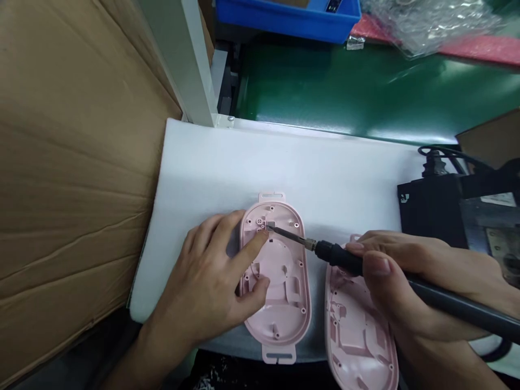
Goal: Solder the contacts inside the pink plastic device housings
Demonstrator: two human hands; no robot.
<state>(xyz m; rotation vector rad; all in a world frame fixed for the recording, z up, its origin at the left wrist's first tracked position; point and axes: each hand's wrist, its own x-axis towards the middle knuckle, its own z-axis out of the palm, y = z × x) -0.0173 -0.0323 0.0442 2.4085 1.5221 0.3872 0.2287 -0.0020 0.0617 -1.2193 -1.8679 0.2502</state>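
Observation:
A pink plastic housing half lies on the white mat with its hollow inside up. My left hand grips its left side; the index fingertip presses inside near the small screw posts, and the thumb rests over the inner wall. In my right hand is a soldering iron, held like a pen. Its tip points left into the upper part of the housing, close to my left index fingertip, beside a small grey square part. A second pink housing half lies partly hidden under my right hand.
A cardboard sheet stands along the left, beside a pale metal post. Behind the white mat runs a green surface with a blue bin and bubble wrap. A black device with cables sits at right.

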